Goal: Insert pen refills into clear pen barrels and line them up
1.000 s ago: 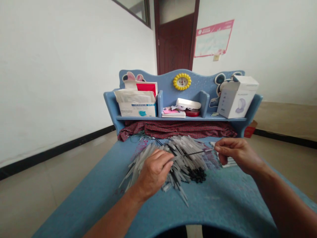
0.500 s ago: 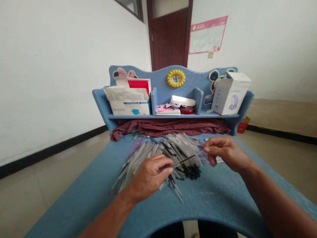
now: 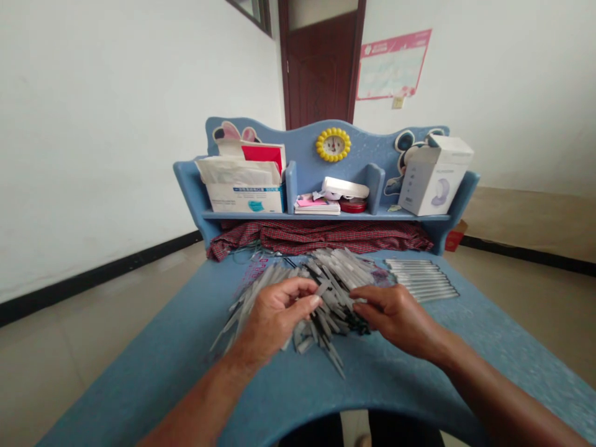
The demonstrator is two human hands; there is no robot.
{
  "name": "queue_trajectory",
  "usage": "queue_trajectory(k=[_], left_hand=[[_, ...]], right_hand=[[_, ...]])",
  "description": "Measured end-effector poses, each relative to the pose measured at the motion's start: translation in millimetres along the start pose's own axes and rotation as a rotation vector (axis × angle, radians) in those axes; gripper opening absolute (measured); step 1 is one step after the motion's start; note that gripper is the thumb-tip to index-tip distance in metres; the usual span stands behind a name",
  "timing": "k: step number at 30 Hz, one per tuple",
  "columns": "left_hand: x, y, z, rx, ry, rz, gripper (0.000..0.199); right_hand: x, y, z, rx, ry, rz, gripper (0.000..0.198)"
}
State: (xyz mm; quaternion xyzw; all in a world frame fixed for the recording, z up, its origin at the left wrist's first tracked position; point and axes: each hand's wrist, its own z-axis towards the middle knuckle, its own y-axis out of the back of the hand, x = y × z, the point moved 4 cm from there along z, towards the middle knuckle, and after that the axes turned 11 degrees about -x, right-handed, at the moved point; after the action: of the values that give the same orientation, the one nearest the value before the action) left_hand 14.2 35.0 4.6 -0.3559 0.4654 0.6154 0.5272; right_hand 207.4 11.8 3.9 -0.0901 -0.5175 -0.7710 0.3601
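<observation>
My left hand (image 3: 282, 313) pinches a slim translucent plastic tube (image 3: 321, 288) between thumb and forefinger; only its end shows past the fingertips. To its right, my right hand (image 3: 388, 313) reaches over the edge of a pile, thumb and forefinger a little apart, and I see nothing between them. Under and behind both hands spreads the pile of translucent tubes (image 3: 333, 267), with dark thin sticks among them. Black ends (image 3: 359, 324) bunch together beneath the right fingertips, partly hidden. A neat row of dark-edged clear tubes (image 3: 423, 279) lies beyond the right hand.
The blue table (image 3: 186, 366) curves inward in front of me. At its back stands a blue shelf (image 3: 261, 216) with a mask box (image 3: 246, 198), a white carton (image 3: 435, 180) and a yellow-rimmed clock (image 3: 333, 144). Checked cloth (image 3: 321, 237) lies beneath the shelf.
My right hand has come left and down from over the row to the pile, uncovering the row. The dark stick that stretched between both hands no longer shows there.
</observation>
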Motion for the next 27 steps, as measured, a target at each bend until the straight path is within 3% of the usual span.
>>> queue_trajectory(k=[4,9,18,23,27], left_hand=[[1,1,0,-0.029,0.082,-0.16,0.02],[0,-2,-2,-0.006,0.088,-0.125,0.022],[0,-5,-2,0.093,0.042,-0.02,0.018],[1,-4,-1,0.101,0.037,0.003,0.016],[1,-4,-1,0.11,0.033,0.002,0.015]], right_hand=[[-15,-10,-5,0.179,-0.022,-0.353,0.025],[-18,-24,-8,0.272,-0.07,-0.562,0.022],[-14,-31,-4,0.311,-0.084,-0.582,0.021],[-12,-25,-10,0.245,-0.044,-0.563,0.021],[-9,-22,-18,0.309,-0.001,-0.556,0.023]])
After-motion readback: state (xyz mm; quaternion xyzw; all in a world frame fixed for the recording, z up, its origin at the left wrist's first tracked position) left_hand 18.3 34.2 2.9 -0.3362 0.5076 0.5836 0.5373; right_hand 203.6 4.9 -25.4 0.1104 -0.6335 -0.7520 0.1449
